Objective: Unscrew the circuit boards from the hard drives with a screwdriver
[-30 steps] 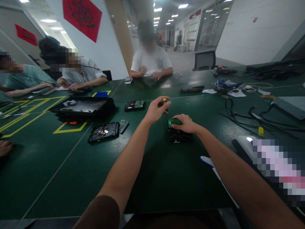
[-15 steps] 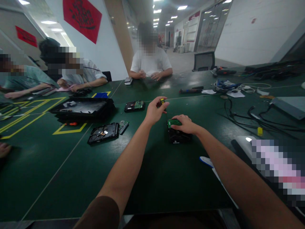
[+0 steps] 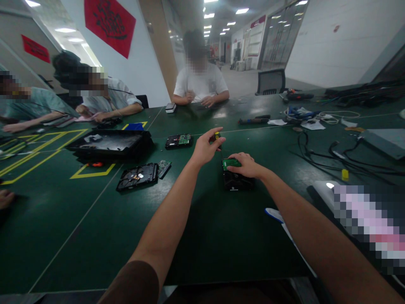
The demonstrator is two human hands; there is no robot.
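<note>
My left hand (image 3: 205, 148) grips a small screwdriver with a yellow and black handle (image 3: 216, 136), held upright over a black hard drive (image 3: 236, 178) on the green table (image 3: 221, 228). My right hand (image 3: 246, 164) rests on top of that drive, pressing on its green circuit board (image 3: 230, 162). The screwdriver's tip is hidden behind my fingers.
An opened hard drive (image 3: 137, 175) with a loose board lies to the left, another drive (image 3: 179, 140) behind it, beside a black tray (image 3: 109, 143). Cables (image 3: 332, 150) and tools spread at the right. Three other people sit at the far and left sides.
My left hand has turned the screwdriver handle slightly between its fingers. My right hand and the drive have stayed put.
</note>
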